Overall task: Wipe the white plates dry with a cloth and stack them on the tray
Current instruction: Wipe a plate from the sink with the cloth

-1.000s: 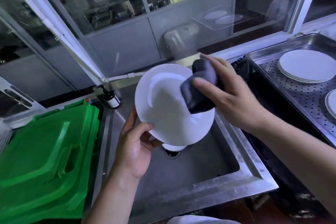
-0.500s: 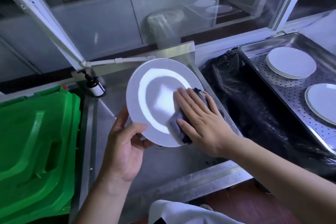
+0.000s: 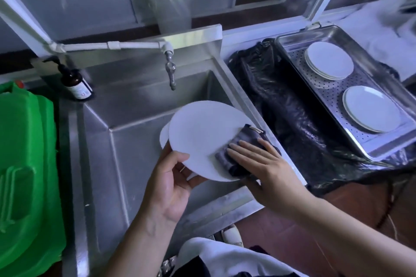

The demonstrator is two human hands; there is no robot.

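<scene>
My left hand (image 3: 168,186) grips the lower left rim of a white plate (image 3: 202,132) held over the steel sink (image 3: 139,141). My right hand (image 3: 258,164) presses a folded dark cloth (image 3: 236,150) flat against the plate's lower right part, fingers straight. The edge of a second white plate (image 3: 163,136) shows behind the first, in the sink. At the right, a perforated steel tray (image 3: 351,87) holds a stack of white plates (image 3: 328,60) at the back and another white plate pile (image 3: 371,109) nearer me.
A tap (image 3: 170,69) hangs over the sink's back. A brown pump bottle (image 3: 75,82) stands on the sink's back left corner. A green plastic bin lid (image 3: 24,164) fills the left. Black plastic sheeting (image 3: 290,114) lies between sink and tray.
The plate has tipped flatter and lower over the sink. My right hand slid the cloth from the plate's top right down to its lower right edge. The view shifted downward.
</scene>
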